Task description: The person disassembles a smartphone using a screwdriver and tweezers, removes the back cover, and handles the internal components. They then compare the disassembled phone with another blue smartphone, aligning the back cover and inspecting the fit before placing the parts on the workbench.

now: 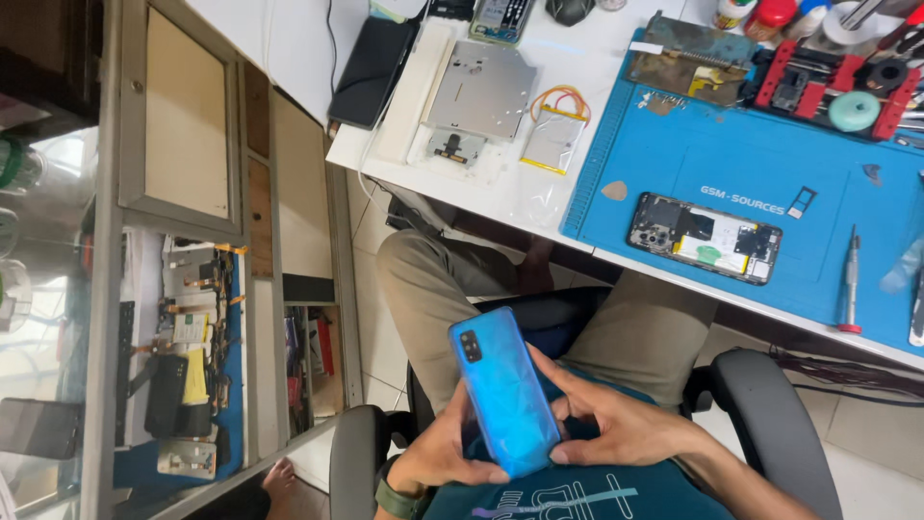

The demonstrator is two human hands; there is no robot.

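My left fingers (481, 472) and right fingers (558, 380) grip the blue phone back cover (503, 390) over my lap. Beyond the fingers, an opened phone (705, 238) lies on the tabletop's blue mat (731, 159), screwdriver (850, 284) beside it.

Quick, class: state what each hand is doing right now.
Left hand: closed around the lower edge of the blue phone back cover, holding it.
Right hand: fingers spread against the same cover's side, steadying it.
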